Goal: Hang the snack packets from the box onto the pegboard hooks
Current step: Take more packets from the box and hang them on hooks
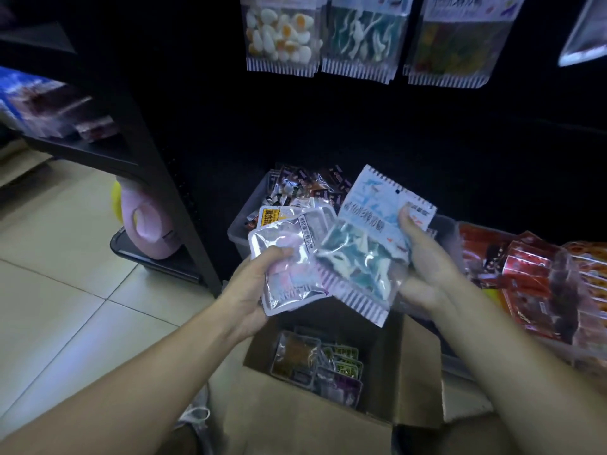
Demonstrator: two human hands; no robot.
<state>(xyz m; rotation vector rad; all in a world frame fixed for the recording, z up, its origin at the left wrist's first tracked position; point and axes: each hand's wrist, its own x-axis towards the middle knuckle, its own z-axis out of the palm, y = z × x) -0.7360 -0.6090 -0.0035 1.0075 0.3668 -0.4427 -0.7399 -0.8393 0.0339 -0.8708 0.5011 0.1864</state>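
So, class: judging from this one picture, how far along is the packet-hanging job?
Done: three packets, including a fried-egg gummy packet, already hang above. In hand: the right hand holds a blue shark gummy packet; the left hand grips a small stack of silvery packets. Left: more packets lie in the cardboard box.

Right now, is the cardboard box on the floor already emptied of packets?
No: the cardboard box below the hands holds several packets, while the left hand and right hand each hold others.
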